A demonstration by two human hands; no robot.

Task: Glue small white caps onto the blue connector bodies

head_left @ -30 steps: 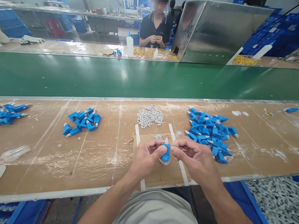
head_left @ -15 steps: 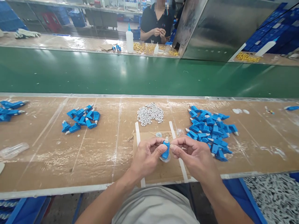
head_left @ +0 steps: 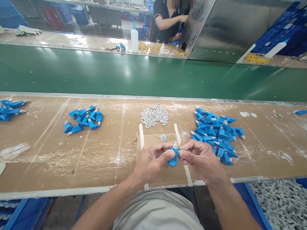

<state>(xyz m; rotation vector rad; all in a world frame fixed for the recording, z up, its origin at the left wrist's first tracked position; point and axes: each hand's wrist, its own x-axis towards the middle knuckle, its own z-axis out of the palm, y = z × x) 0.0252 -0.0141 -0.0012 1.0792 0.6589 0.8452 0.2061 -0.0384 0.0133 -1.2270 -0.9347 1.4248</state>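
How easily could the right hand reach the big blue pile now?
Probably yes: the right hand is close beside the big blue pile, nothing visible between, though it's occupied at the blue piece in the left hand.

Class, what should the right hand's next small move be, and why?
Perhaps press gently inward with the right hand: its fingertips are at the side of the blue piece, which the left hand grips. Anything it pinches is unclear.

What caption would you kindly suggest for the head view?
Left hand holding a blue part, right hand pinching at its side, near a pile of small gray pieces.
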